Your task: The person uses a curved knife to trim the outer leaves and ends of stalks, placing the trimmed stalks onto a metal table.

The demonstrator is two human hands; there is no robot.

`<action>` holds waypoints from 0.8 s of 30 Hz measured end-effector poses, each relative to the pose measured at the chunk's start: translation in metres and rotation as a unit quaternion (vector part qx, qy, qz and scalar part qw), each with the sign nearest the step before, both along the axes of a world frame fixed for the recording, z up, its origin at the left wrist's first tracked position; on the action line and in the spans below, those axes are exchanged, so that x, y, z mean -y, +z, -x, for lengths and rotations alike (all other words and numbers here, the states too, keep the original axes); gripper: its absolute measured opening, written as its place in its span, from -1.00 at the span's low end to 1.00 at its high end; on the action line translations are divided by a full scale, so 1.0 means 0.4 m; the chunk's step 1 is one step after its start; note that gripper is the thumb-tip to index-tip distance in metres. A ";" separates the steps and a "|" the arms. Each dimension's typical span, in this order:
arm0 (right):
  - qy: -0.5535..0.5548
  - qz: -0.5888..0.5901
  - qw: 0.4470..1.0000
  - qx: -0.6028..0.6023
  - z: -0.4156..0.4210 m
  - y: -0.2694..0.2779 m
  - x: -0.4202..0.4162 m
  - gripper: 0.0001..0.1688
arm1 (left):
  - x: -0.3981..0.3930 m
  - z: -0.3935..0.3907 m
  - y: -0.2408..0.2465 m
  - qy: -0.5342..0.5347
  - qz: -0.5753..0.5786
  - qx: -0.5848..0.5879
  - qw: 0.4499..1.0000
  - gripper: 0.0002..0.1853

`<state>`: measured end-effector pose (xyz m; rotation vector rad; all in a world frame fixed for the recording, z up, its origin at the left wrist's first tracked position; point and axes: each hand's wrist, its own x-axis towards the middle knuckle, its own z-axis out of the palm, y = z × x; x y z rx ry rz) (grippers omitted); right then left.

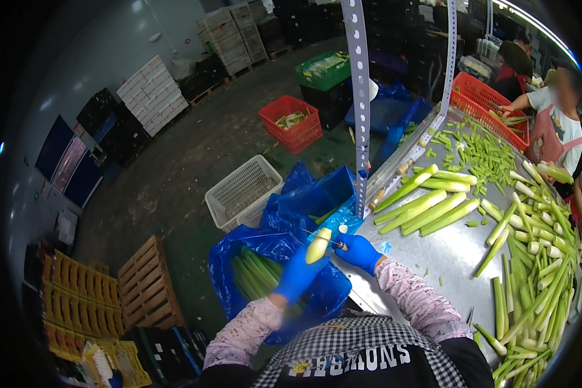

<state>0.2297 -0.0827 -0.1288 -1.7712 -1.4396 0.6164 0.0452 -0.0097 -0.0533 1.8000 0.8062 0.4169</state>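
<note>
In blue gloves, my left hand point(298, 276) holds a peeled, pale water bamboo shoot point(315, 250) with its cut end upward. My right hand point(361, 252) grips a small knife point(326, 238), whose thin blade lies across the shoot near its upper end. A small pale cut piece point(343, 228) shows just above the right glove; whether it rests on plastic or is falling I cannot tell. Below the left hand, an opened blue plastic bag point(223, 296) holds long green stalks point(254, 271). Several trimmed shoots point(424, 211) lie on the metal table point(407, 262) to the right.
Cut green pieces point(494, 150) and a large heap of shoots point(538, 271) cover the table's right side. A perforated metal post point(359, 106) rises at its edge. White point(245, 191) and red crates point(291, 123) stand on the floor. A co-worker point(560, 116) stands across by a red basket point(490, 109).
</note>
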 end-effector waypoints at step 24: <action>0.083 -0.186 0.945 -0.257 0.122 0.398 0.175 -0.21 | 0.028 0.061 0.174 -0.201 -0.006 0.146 0.969 -0.15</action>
